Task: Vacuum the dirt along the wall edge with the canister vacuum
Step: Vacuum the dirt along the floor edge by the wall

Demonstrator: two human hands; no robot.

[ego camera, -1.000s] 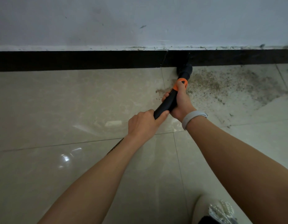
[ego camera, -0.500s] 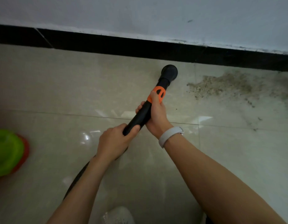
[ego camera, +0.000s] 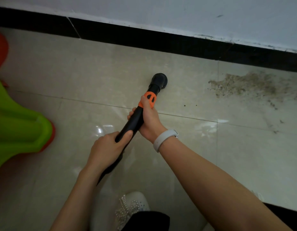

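A: Dirt (ego camera: 244, 85) is piled against the black skirting (ego camera: 161, 42), well to the right of my nozzle (ego camera: 158, 80). That patch is untouched, I'd say.

B: And the floor by the nozzle?

A: Those floor tiles (ego camera: 94, 77) look clean, so I judge that stretch done; the right-hand part is left.

B: How are you holding it?

A: My right hand (ego camera: 148, 120) is wrapped round the black wand (ego camera: 132, 122) just below the orange collar (ego camera: 150, 97), thumb on the collar. My left hand (ego camera: 106, 147) grips lower, where the hose (ego camera: 109, 169) joins. The canister itself is out of sight.
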